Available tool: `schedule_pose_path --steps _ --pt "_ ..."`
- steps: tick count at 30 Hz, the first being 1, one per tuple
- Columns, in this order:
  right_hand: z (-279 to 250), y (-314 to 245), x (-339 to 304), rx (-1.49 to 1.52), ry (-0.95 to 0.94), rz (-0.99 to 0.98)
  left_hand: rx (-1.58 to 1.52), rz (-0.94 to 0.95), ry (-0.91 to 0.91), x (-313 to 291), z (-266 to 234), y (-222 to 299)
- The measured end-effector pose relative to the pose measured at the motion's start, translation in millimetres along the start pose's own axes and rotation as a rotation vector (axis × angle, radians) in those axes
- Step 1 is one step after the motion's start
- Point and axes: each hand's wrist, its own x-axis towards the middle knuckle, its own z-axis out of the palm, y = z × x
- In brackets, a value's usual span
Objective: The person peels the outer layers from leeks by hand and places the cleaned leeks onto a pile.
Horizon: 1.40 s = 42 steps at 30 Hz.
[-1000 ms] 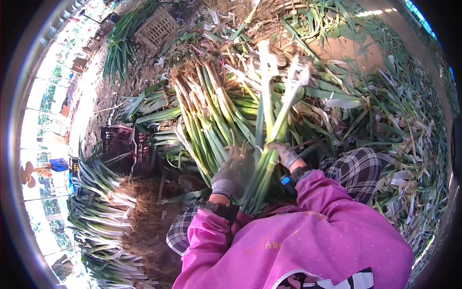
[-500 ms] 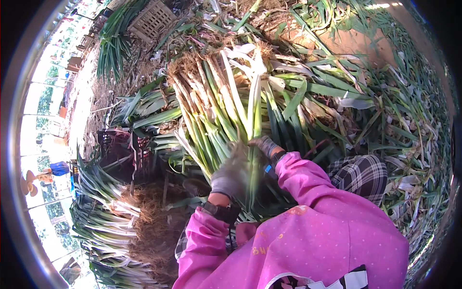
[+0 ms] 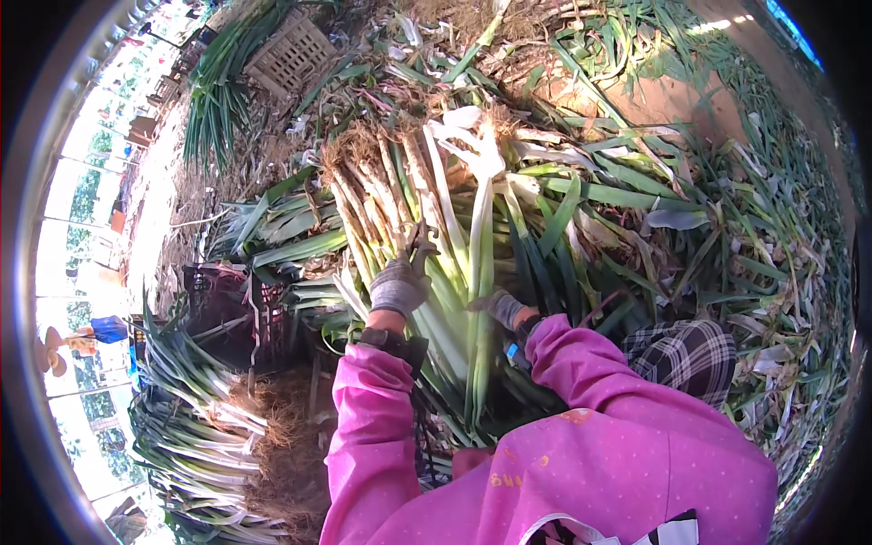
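Note:
A bunch of leeks lies in front of me, roots pointing away and green leaves toward me. My left hand, in a grey glove, reaches over the pale stalks on the left of the bunch. Its soiled fingers look stretched out and apart against the stalks. My right hand, also gloved, is closed around the green part of a thick white-stemmed leek at the bunch's right side. Some of its fingertips are hidden behind that stem.
Trimmed leaves cover the ground ahead and to the right. At lower left lies a row of leeks with roots toward me. A dark crate stands above it; a pale slatted crate sits farther off beside more leeks.
My left hand has moved forward and left, from low by the leaves up to the pale stalks. My right hand stays on the leek, slightly lower in view.

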Motion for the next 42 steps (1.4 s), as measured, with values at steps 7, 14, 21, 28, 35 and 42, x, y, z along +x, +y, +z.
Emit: schedule_pose_path --steps 7,14,21,28,35,42 --pt "5.3 93.5 40.8 0.353 -0.015 -0.114 -0.075 -0.047 -0.018 38.1 -8.2 6.4" --pt "20.3 89.6 -12.7 0.136 -0.081 -0.050 0.109 -0.006 -0.059 60.7 -21.6 19.0" --pt "16.6 87.8 -32.4 0.067 0.038 -0.078 0.097 0.146 -0.028 49.2 -11.7 23.3" --pt "4.8 75.5 -53.8 0.141 0.048 -0.013 0.239 0.237 -0.180 -151.9 30.4 17.4" --pt "5.3 74.0 -101.6 0.350 0.054 0.076 -0.021 -0.090 -0.250 -234.8 17.0 72.2" --pt "19.7 66.5 -131.7 0.658 0.022 0.195 -0.048 0.294 0.018 -144.5 14.1 86.8"
